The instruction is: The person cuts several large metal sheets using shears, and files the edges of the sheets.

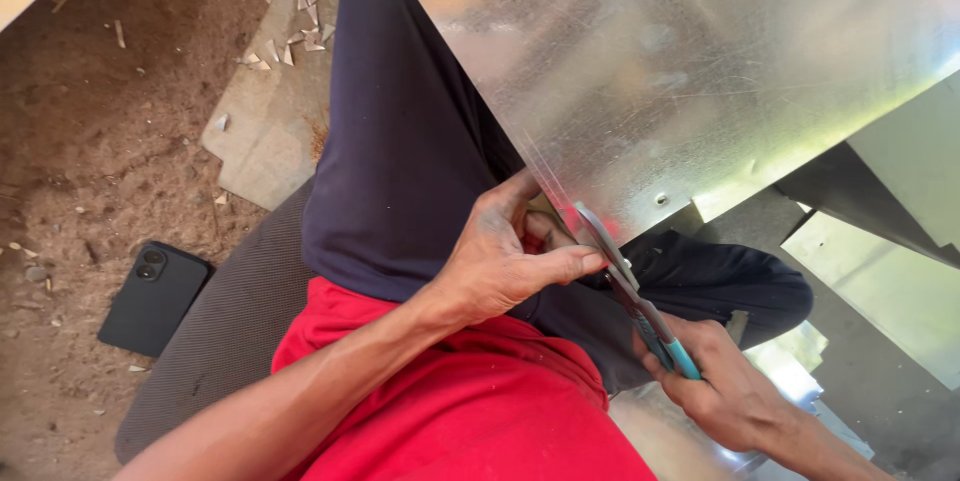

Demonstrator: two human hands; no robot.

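Note:
A large shiny metal sheet (690,51) lies across my lap and fills the upper right. My left hand (505,256) pinches its near edge, thumb on top. My right hand (725,391) grips the blue-handled tin snips (630,291), whose blades bite into the sheet's edge close to my left thumb. I sit with dark trousers (400,141) and a red shirt (480,411) beneath the sheet.
A black phone (155,296) lies on the dirt ground at left, beside the dark mat (230,331) I sit on. Small metal offcuts (290,41) lie scattered on a flat slab (270,131) ahead. More metal sheets (890,281) rest at right.

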